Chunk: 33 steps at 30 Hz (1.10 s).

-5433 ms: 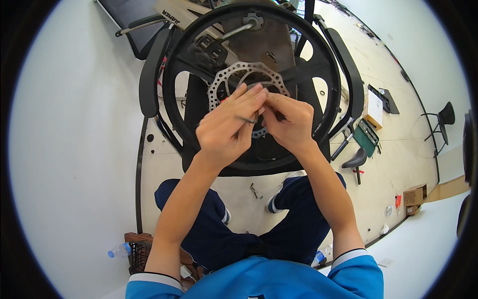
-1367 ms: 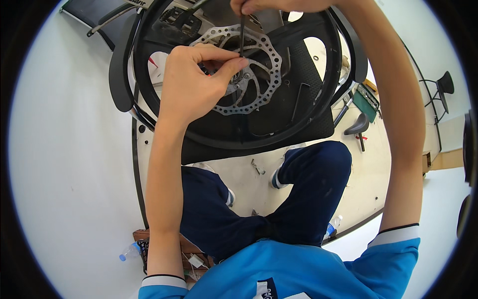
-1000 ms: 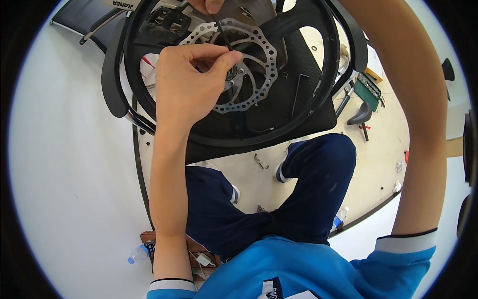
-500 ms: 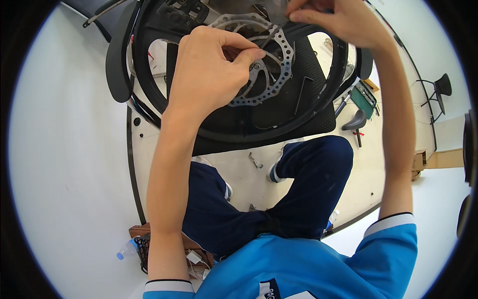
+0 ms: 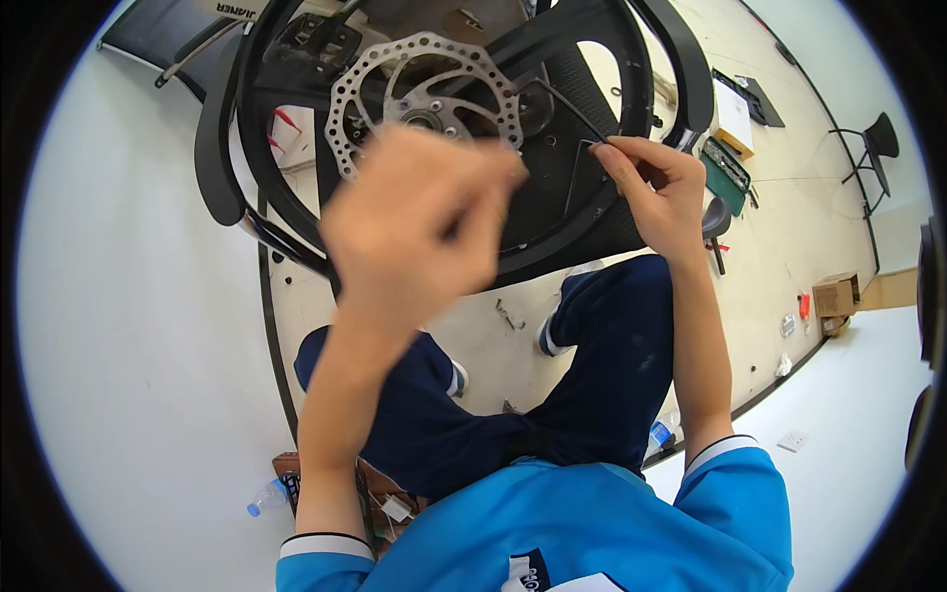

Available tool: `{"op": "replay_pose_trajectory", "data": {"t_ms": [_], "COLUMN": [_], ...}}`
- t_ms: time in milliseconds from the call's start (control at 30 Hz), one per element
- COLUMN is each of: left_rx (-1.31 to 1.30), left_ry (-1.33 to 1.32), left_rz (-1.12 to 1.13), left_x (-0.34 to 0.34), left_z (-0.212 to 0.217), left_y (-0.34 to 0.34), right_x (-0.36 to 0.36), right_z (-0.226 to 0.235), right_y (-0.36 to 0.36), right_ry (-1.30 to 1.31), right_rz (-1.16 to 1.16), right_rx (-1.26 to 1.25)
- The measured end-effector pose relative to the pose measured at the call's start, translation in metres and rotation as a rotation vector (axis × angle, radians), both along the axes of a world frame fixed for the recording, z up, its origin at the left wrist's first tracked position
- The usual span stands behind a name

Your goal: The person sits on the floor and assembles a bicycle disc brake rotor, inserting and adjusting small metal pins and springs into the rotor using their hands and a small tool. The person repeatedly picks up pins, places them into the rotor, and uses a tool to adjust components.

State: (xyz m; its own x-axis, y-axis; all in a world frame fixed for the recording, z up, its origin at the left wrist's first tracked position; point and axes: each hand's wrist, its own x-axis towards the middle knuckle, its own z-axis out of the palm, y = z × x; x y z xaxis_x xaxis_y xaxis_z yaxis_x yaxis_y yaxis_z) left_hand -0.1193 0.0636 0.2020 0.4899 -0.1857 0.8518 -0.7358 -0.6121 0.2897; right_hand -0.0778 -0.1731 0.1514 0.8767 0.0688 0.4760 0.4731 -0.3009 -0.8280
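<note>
A silver brake rotor [image 5: 340, 109] with rows of holes is on the hub of a black wheel [image 5: 252, 89], which lies flat over a black chair seat. In my right hand [image 5: 659, 192] a dark hex key [image 5: 574, 111] is pinched by one end. Its bent end reaches up and left, toward the rotor's right edge. My left hand [image 5: 419, 222], smeared by motion, hangs over the rotor's lower part and hides it. Its fingers are curled in a pinch, and what they hold, if anything, cannot be made out. A second hex key [image 5: 574, 178] lies under the right fingertips.
Chair armrests [image 5: 219, 158] flank the wheel. On the floor at right are a green tool case [image 5: 727, 178], a bicycle saddle [image 5: 717, 219] and a yellow-white box [image 5: 732, 118]. Small metal parts [image 5: 509, 314] lie between my feet. Plastic bottles [image 5: 266, 498] stand out lower down.
My right hand has come down and toward me from beyond the rotor, bringing the hex key. My left hand has moved off the rotor's centre toward me. The rotor and wheel appear shifted left.
</note>
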Motion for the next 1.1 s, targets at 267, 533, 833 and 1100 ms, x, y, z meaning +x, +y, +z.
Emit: {"op": "replay_pose_trajectory", "data": {"t_ms": [267, 533, 833, 1100], "left_rx": [0.650, 0.722, 0.396, -0.278], "left_ry": [0.547, 0.556, 0.391, 0.319], "left_rz": [0.217, 0.330, 0.206, 0.143], "left_x": [0.027, 0.038, 0.004, -0.016], "left_z": [-0.110, -0.119, -0.110, -0.009], "left_y": [-0.034, -0.053, -0.042, 0.045], "right_x": [0.003, 0.007, -0.006, -0.021], "right_z": [-0.007, -0.008, -0.017, -0.043], "right_y": [-0.008, -0.010, 0.001, -0.007], "right_ry": [0.058, 0.084, 0.086, 0.347], "right_rz": [-0.033, -0.025, -0.110, -0.071], "right_rx": [0.103, 0.106, 0.180, 0.619]}}
